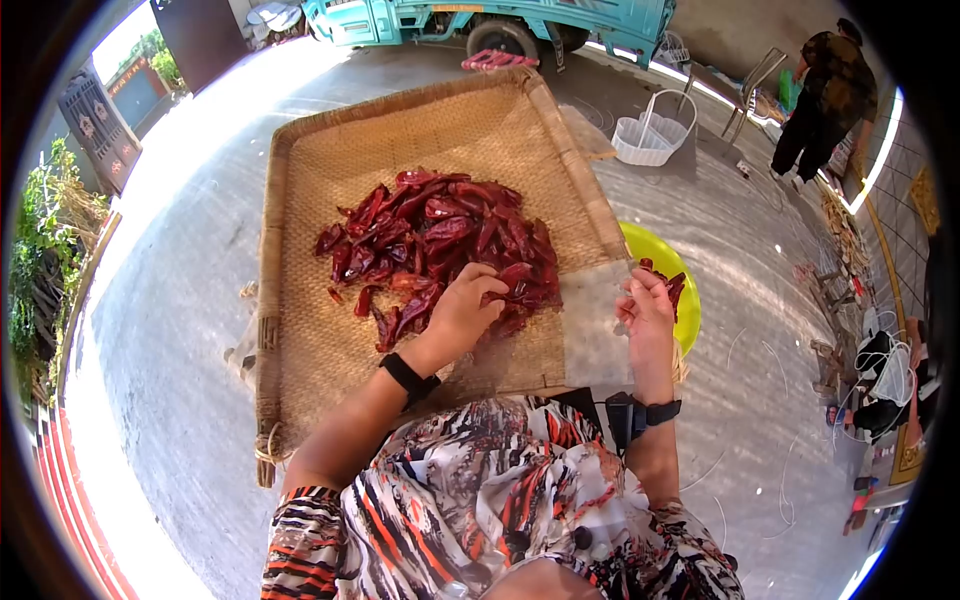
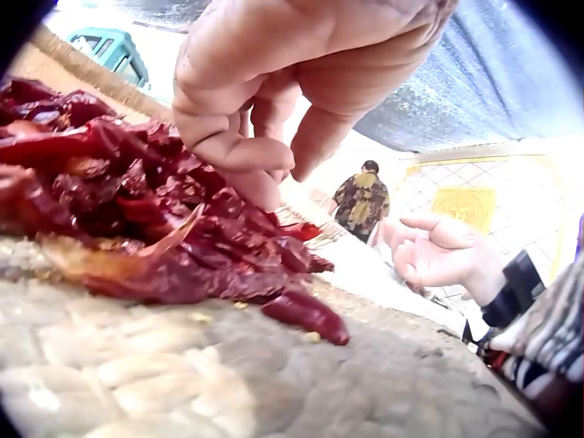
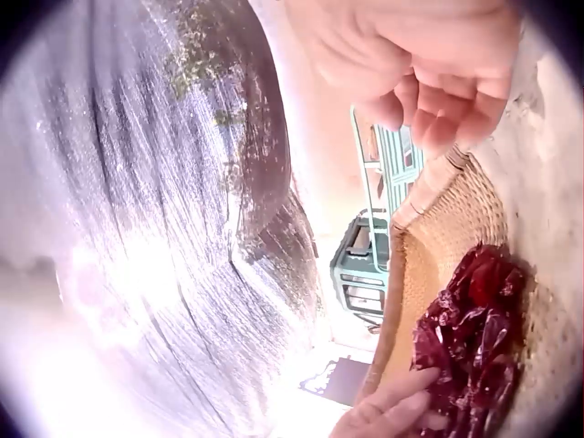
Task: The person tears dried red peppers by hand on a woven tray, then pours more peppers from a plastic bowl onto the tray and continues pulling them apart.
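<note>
A heap of dried red chili peppers (image 1: 440, 235) lies in a shallow woven tray (image 1: 330, 135) in front of the person. The left hand (image 1: 468, 305) hangs over the heap's near right side, fingers bent downward. In the left wrist view its fingertips (image 2: 260, 190) are right at the peppers, with nothing visible between thumb and fingers. Farther right, the right hand (image 1: 648, 308) is raised beside the tray's edge, its fingers loosely bent; the right wrist view shows nothing in them. Behind that hand sits a yellow-green bowl (image 1: 690, 300) with some red peppers (image 1: 676, 288) in it.
A pale flat sheet (image 1: 598, 325) covers the tray's near right corner. Beyond the tray are a white basket (image 1: 648, 140), a turquoise vehicle (image 1: 400, 22) and a metal chair (image 1: 745, 95). Another person (image 1: 830, 95) stands at the far right. Plants (image 1: 55, 240) grow at the left.
</note>
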Available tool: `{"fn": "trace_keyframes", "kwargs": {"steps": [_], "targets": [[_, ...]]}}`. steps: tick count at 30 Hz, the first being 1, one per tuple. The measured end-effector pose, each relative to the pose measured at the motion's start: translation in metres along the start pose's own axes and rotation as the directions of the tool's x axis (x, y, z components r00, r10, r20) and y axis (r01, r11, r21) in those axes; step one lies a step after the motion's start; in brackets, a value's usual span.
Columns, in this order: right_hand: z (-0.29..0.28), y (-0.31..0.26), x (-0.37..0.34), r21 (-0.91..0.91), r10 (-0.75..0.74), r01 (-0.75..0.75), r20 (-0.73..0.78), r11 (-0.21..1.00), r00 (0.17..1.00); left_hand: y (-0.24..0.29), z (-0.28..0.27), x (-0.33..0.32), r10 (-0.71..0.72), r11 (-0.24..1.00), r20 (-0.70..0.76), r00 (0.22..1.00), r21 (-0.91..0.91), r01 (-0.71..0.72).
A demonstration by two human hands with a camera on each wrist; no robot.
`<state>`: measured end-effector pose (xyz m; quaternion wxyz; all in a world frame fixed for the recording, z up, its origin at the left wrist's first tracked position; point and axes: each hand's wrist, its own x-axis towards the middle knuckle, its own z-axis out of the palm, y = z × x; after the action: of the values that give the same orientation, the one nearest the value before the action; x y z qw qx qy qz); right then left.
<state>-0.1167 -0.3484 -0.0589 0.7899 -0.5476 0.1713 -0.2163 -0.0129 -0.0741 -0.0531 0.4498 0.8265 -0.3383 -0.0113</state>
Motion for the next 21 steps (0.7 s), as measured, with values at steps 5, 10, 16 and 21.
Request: {"fn": "trace_keyframes", "kwargs": {"steps": [5, 10, 16, 21], "targets": [[0.052, 0.001, -0.030, -0.261, 0.035, 0.075, 0.394, 0.962, 0.918, 0.034, 0.002, -0.007, 0.077, 0.994, 0.103, 0.992, -0.080, -0.069], [0.057, 0.019, -0.033, -0.376, 0.095, 0.100, 0.467, 0.921, 0.879, 0.034, 0.004, -0.012, -0.068, 0.921, 0.261, 0.963, -0.356, 0.161], [0.040, 0.012, -0.019, -0.311, 0.112, 0.004, 0.354, 0.951, 0.929, 0.035, -0.005, -0.002, -0.273, 0.857, 0.349, 0.896, -0.335, 0.392], [0.003, -0.014, 0.000, 0.014, -0.042, 0.043, -0.077, 0.999, 0.996, -0.005, 0.010, 0.011, -0.077, 0.987, 0.155, 0.985, -0.128, 0.097]]}}
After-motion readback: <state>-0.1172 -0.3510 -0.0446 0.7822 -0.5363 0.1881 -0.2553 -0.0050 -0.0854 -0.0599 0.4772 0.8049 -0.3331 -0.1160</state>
